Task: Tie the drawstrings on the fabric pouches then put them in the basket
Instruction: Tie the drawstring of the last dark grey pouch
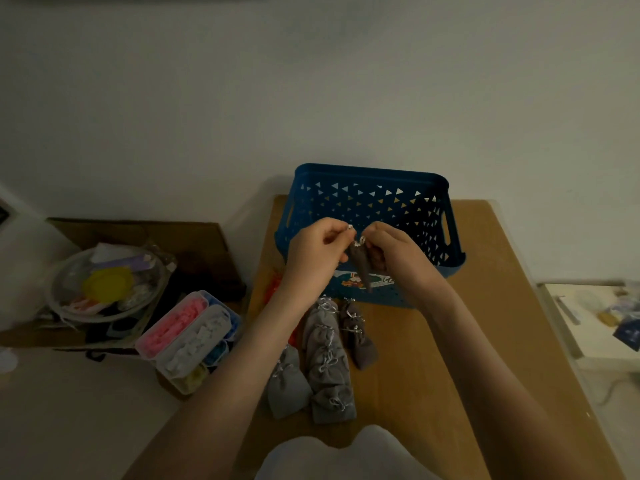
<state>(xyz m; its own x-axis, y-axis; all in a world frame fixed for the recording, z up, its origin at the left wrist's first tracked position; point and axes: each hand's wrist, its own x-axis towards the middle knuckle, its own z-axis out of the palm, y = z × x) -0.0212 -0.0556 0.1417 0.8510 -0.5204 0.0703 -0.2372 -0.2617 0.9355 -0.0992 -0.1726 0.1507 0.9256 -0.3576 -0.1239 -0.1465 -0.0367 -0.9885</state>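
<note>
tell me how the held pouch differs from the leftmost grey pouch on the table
The held pouch is dark brown; the leftmost grey pouch is paler. The held pouch hangs upright in front of the basket; the leftmost grey pouch lies on the table. The left hand and right hand pinch the held pouch's cord; no hand touches the leftmost grey pouch. Both are fabric pouches with silver drawstrings.

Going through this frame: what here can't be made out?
Head view: blue basket's inside, hidden by its near wall, left hand and right hand.
Head view: knot in the drawstring of the dark pouch, too small, covered by fingers.
Head view: orange item beside the basket, behind the left forearm.
Head view: side-table clutter, blurred, cut by the right edge.
</note>
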